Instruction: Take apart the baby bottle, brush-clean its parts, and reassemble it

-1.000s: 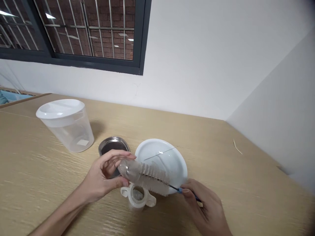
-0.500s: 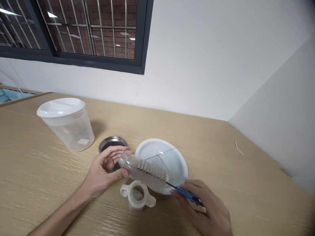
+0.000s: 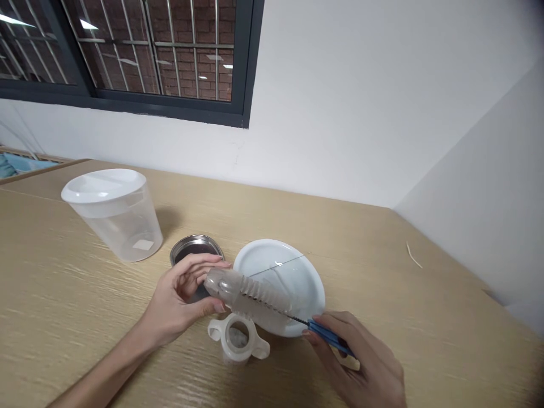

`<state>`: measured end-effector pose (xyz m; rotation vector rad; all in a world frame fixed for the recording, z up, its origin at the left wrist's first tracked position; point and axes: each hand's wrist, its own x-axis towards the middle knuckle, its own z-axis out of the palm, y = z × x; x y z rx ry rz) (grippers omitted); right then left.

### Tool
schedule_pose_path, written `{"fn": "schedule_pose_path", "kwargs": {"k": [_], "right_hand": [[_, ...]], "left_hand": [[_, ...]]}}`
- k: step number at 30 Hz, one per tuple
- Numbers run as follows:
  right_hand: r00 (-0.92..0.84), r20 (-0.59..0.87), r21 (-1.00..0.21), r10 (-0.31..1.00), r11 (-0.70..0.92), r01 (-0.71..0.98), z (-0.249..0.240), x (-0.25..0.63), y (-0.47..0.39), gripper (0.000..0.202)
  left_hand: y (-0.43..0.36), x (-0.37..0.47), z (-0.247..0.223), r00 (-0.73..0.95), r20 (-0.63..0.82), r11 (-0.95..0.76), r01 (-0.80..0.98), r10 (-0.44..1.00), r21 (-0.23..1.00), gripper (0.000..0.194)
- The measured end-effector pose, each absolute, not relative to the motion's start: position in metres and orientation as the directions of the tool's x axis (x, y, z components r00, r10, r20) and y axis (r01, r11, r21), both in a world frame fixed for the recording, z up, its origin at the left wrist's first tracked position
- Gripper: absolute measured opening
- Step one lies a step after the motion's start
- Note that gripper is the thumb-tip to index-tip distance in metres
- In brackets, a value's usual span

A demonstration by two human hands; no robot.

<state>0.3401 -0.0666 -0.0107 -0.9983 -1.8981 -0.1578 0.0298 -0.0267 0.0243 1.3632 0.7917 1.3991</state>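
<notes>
My right hand (image 3: 361, 354) grips the blue handle of a bottle brush (image 3: 272, 309) with pale bristles round a dark twisted wire. The brush slants up and left. At its far end is a translucent rounded piece (image 3: 221, 283), held between the thumb and fingers of my left hand (image 3: 181, 300); whether it belongs to the brush I cannot tell. Just below stands a translucent two-handled cup (image 3: 238, 354), its round mouth uncovered. Behind the brush lies a white oval dish (image 3: 317, 277). A round metal container (image 3: 198, 241) is partly hidden by my left hand.
A clear plastic bucket with a white lid (image 3: 113, 209) stands at the left on the wooden table (image 3: 361, 255). A thin pale strip (image 3: 413, 255) lies far right. White walls (image 3: 340, 102) and a barred window (image 3: 157, 51) are behind the table.
My right hand has moved slightly right and down, drawing the blue handle a little away from the rounded piece. My left hand has barely moved.
</notes>
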Motion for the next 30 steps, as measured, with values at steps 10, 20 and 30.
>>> {"fn": "schedule_pose_path", "kwargs": {"k": [10,20,30], "right_hand": [[-0.196,0.765,-0.35,0.613,0.652,0.672,-0.0081,0.3398,-0.0661,0.014],[-0.217,0.776,-0.348,0.593,0.689,0.635,-0.0092,0.3432,-0.0618,0.015],[-0.211,0.769,-0.355,0.603,0.678,0.644,-0.0097,0.3432,-0.0618,0.013]], "left_hand": [[-0.0261,0.0283,0.025,0.116,0.3,-0.289,-0.107,0.947,0.952,0.062],[-0.0277,0.0267,0.0274,0.16,0.293,-0.287,-0.062,0.943,0.956,0.059],[-0.0273,0.0265,0.0268,0.161,0.3,-0.291,-0.078,0.94,0.954,0.059]]}}
